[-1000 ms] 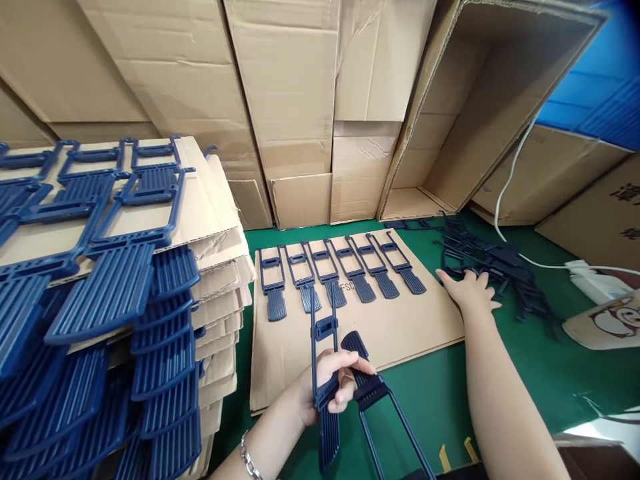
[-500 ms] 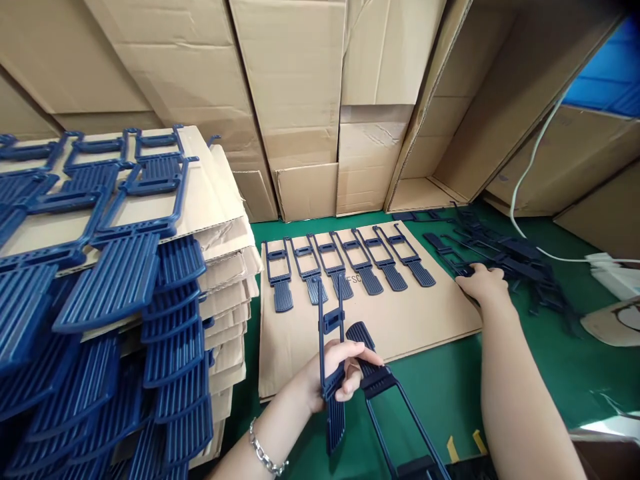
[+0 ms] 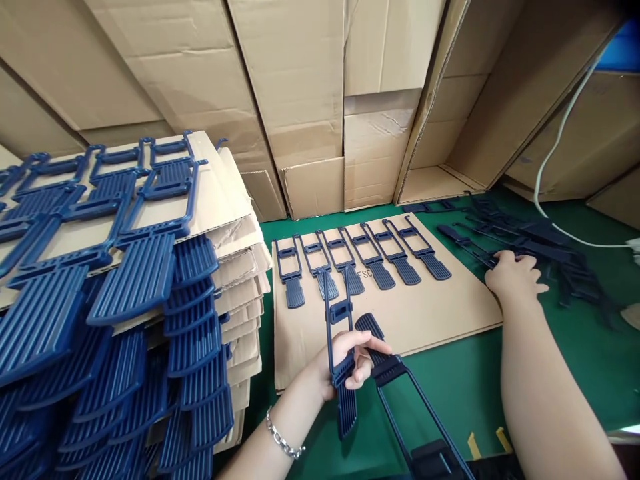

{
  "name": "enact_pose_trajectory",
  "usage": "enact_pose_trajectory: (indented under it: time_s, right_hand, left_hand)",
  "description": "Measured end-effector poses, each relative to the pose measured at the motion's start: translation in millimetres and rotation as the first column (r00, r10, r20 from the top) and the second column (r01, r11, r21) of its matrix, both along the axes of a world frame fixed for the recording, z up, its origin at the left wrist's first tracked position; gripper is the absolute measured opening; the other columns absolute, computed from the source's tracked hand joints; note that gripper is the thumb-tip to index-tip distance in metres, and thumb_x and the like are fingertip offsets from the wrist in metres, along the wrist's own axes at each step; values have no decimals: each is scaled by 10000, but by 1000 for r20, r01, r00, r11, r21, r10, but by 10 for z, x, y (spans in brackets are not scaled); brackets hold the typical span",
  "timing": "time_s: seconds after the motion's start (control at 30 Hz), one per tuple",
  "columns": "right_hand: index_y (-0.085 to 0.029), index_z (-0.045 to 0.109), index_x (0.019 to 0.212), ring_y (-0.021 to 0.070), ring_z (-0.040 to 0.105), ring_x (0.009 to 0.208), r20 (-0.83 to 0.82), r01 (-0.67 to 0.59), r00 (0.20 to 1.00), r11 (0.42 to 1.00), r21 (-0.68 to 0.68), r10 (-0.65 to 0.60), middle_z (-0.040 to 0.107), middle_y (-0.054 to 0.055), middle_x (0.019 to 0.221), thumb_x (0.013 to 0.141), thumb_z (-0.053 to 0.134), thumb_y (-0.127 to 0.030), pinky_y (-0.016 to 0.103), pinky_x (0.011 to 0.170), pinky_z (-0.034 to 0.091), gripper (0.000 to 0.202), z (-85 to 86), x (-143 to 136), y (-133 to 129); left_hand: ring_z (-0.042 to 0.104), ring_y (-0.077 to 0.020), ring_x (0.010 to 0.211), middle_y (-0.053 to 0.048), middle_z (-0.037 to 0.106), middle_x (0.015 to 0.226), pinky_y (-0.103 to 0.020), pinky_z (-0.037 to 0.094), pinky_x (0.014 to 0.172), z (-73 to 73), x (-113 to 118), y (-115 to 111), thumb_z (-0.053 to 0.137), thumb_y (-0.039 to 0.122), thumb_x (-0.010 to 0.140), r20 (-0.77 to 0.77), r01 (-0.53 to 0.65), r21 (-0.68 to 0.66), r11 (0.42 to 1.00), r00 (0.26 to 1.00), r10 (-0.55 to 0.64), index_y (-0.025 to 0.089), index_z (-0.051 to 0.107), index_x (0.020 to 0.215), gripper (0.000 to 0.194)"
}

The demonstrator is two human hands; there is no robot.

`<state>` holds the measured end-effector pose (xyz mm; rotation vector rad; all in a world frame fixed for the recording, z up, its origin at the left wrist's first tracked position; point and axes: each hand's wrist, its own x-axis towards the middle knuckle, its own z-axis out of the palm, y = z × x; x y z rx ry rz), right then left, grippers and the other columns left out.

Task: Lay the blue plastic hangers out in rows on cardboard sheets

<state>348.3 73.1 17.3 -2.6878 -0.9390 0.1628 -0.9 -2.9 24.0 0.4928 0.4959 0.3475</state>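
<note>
My left hand (image 3: 345,357) is closed round a dark blue plastic frame with a ribbed paddle (image 3: 340,363), tilted upright. Its extended fingers also touch a second such frame (image 3: 390,368), which slants down to the bottom edge. To the right, my right hand (image 3: 515,277) is at the near end of another frame (image 3: 465,243) beside a loose pile, thumb and index finger against it, other fingers spread. Its fingertips are partly hidden. Ahead, several matching frames (image 3: 383,273) lie in a row on a cardboard sheet (image 3: 400,327).
At left rises a tall stack of cardboard layers (image 3: 245,287) bearing brighter blue frames (image 3: 135,273). A tangled pile of dark frames (image 3: 545,247) lies at right on the green tabletop (image 3: 450,373). Cardboard walls (image 3: 305,100) stand behind, and a white cable (image 3: 555,160) hangs at right.
The view has shifted slightly, so most things sit farther right. My left hand keeps its hold. My right hand has moved a little at the frame, its fingers more spread.
</note>
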Motion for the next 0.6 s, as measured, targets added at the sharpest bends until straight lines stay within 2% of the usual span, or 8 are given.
enact_pose_trajectory:
  time_s: [0.13,0.3,0.43,0.6]
  right_hand:
    - [-256,473,1157,375,329,1146,1,48,999,997,61,-48,300,151,1234,775,377,-172,582,877,287,403,48,-45,-22]
    - [-259,499,1152,342,433,1081,44,24,999,989,144,-30,332,142,1203,728,430,-135,446,838,410,447,195,-28,-114]
    - [-236,493,1188,353,511,1007,84,6,996,978,211,-24,399,173,1170,737,475,-180,455,844,433,455,320,-67,-178]
    - [-230,435,1284,361,463,1089,99,-74,994,935,347,42,477,186,1121,744,537,-238,467,929,392,549,393,-90,-163]
  left_hand:
    - [356,-81,223,-23,503,351,-163,179,245,-23,-10,36,407,341,836,40,-22,-20,1000,999,23,69,664,834,374]
    - [408,-85,265,-40,531,382,-153,201,263,-55,-5,70,362,301,862,115,-10,-58,998,993,16,72,661,858,376]
    - [370,-95,237,-45,512,357,-176,165,253,-86,-2,53,285,292,874,49,-22,-80,997,998,26,67,658,847,437]
    - [367,-104,223,-46,517,361,-194,150,249,-48,-23,26,262,286,871,58,-7,-59,998,998,11,57,650,869,450]
